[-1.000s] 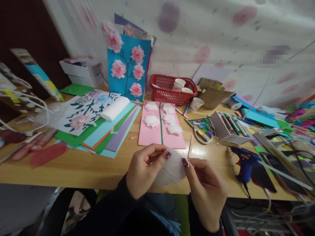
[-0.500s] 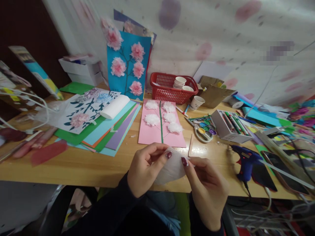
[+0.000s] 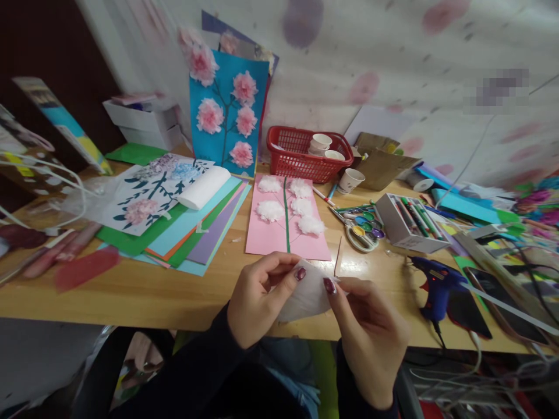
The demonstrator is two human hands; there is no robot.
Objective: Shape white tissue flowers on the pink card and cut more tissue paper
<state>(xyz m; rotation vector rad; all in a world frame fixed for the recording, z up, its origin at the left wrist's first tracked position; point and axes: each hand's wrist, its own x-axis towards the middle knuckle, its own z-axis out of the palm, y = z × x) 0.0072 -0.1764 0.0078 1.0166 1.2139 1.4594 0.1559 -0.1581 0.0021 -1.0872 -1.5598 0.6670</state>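
A thin white sheet of tissue paper [image 3: 303, 299] is stretched between my two hands, above the table's front edge. My left hand [image 3: 262, 299] pinches its upper left part between thumb and fingers. At its right corner, my right hand [image 3: 369, 329] grips it the same way. Just beyond my hands lies a pink card [image 3: 259, 241] with a green stem [image 3: 287, 218] down its middle. Several fluffy white paper flowers [image 3: 269, 212] sit on both sides of that stem.
Left are stacked coloured papers [image 3: 209, 241] and a white roll [image 3: 204, 187]. A blue card [image 3: 262, 87] with pink flowers stands behind. A red basket [image 3: 305, 169] holds paper cups. Right are scissors [image 3: 362, 241], a marker box [image 3: 406, 224], a glue gun [image 3: 439, 285] and phones [image 3: 467, 311].
Both hands keep their pinch on the tissue paper. Its lower edge has shifted up slightly, and my right hand has moved a touch to the right.
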